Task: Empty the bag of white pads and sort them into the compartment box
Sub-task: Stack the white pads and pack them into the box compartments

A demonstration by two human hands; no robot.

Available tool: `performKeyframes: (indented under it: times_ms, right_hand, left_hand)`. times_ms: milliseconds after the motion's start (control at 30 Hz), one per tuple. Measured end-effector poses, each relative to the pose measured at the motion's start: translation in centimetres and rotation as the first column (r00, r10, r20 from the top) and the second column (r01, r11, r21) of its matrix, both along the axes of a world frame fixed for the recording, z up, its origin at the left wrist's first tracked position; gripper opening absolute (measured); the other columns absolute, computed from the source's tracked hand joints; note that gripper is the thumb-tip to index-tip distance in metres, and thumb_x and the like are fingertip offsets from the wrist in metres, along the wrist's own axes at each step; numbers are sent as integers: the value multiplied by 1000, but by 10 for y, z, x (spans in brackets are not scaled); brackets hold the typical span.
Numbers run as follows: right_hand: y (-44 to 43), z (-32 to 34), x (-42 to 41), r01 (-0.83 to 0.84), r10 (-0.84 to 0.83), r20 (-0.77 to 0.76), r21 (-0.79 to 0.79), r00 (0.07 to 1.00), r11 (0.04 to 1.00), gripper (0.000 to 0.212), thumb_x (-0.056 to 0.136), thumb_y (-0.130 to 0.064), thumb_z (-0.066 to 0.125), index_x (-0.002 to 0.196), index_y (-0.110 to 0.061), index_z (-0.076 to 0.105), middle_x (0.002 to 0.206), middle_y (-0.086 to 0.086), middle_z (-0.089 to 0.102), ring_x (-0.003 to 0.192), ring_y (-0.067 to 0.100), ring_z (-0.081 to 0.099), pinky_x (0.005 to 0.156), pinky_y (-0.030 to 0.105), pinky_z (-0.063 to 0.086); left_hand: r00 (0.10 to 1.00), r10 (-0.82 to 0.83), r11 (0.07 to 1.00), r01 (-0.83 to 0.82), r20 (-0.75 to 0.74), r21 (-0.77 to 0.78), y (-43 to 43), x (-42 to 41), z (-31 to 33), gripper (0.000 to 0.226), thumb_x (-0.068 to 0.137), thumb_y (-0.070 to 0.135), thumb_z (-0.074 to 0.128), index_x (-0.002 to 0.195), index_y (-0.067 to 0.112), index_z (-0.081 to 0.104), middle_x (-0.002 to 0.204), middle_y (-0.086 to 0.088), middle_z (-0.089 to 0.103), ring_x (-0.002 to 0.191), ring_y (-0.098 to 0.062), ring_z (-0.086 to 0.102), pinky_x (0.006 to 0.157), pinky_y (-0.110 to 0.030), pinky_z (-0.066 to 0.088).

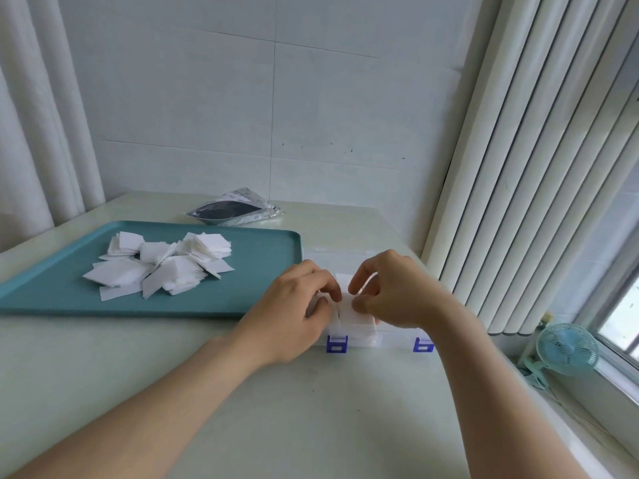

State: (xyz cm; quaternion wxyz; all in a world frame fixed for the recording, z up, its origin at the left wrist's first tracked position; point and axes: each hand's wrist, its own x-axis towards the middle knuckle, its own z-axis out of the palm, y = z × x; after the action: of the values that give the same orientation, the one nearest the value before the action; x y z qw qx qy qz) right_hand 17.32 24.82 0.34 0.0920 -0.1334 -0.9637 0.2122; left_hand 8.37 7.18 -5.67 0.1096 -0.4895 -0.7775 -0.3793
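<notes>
Left hand (294, 307), right hand (397, 292) pinching pads (347, 311), over box (359, 336)

— What sits on the pale surface (311, 426) to the left?
— A teal tray (266, 267), with a white curtain (38, 133) hanging behind it.
— And to the right?
— White vertical blinds (539, 167) hang beside a window (619, 323). A small blue fan (567, 349) stands on the sill, and a tiled wall (276, 98) runs behind.

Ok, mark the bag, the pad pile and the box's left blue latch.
bag (226, 208), head view, its dark middle panel.
pad pile (166, 269), head view, middle of the heap.
left blue latch (336, 344), head view, its front face.
</notes>
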Motion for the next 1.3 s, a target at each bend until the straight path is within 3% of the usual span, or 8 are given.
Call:
performKeyframes:
  times_ms: [100, 267, 367, 467, 700, 867, 1033, 1300]
  right_hand:
    - [-1, -5, -3, 37, -33, -41, 103, 999, 994, 21, 78, -30, 83, 91, -32, 66, 76, -11, 70, 75, 8, 66, 66, 31, 57]
    - [-1, -7, -7, 155, -138, -76, 281, 987, 947, 32, 69, -48, 90, 83, -31, 68, 85, -8, 64, 80, 17, 64, 55, 26, 37]
    - [-3, -12, -10, 124, -107, -76, 280, 991, 952, 8, 76, -37, 77, 75, -29, 74, 79, -8, 65, 77, 18, 64, 51, 24, 36]
    - [-6, -20, -17, 141, -107, -140, 268, 984, 953, 17, 75, -28, 57, 73, -19, 70, 75, -2, 65, 72, 24, 63, 48, 25, 40]
    - [-43, -20, -25, 84, -24, -348, 158, 937, 984, 17, 92, -37, 55, 94, -30, 70, 73, -7, 68, 82, 20, 61, 64, 33, 52]
    - [-68, -25, -37, -10, 71, -319, 190, 945, 982, 20, 93, -34, 53, 105, -34, 68, 76, -11, 69, 83, 17, 62, 66, 30, 50]
    - [-89, -22, -49, -112, 177, -224, 277, 958, 954, 20, 93, -32, 52, 102, -31, 69, 85, -6, 71, 84, 24, 64, 71, 34, 54]
    - [-116, -18, -74, -207, 256, -101, 346, 961, 915, 19, 90, -28, 53, 99, -27, 69, 88, -3, 70, 83, 27, 64, 72, 35, 56]
  left_hand:
    - [1000, -2, 998, 1, -14, -60, 0, -1, -2, 28, 98, 14, 50, 102, 32, 72, 107, 14, 53, 108, -6, 50, 92, -20, 40]
    - [1000, -14, 995, 13, -10, -96, 0, -3, -4, 31, 99, 16, 47, 105, 33, 72, 109, 16, 51, 113, -6, 46, 94, -17, 38]
    - [1000, -24, 999, 25, 16, -38, -1, -3, -3, 29, 99, 13, 50, 104, 32, 72, 108, 16, 54, 113, -5, 49, 88, -11, 36]
    - [1000, 3, 998, -3, 9, 67, -3, -6, -2, 29, 98, 8, 52, 100, 28, 72, 106, 16, 58, 113, -6, 53, 94, -15, 39]
    - [908, 390, 918, -370, -152, 142, -21, -39, 2, 21, 84, 4, 60, 92, 22, 68, 96, 5, 61, 95, -24, 56, 85, -41, 48]
    - [678, 723, 688, -725, -133, 43, -50, -73, 3, 34, 79, 15, 68, 113, 13, 67, 121, -13, 56, 112, -40, 48, 93, -47, 38]
    - [480, 877, 467, -856, -4, -223, -75, -95, 7, 58, 89, 50, 58, 132, 11, 49, 143, -20, 37, 133, -45, 29, 108, -53, 25]
    - [541, 839, 524, -768, 67, -368, -97, -118, 8, 30, 97, 25, 41, 115, 14, 61, 127, -17, 60, 118, -42, 50, 99, -45, 40]
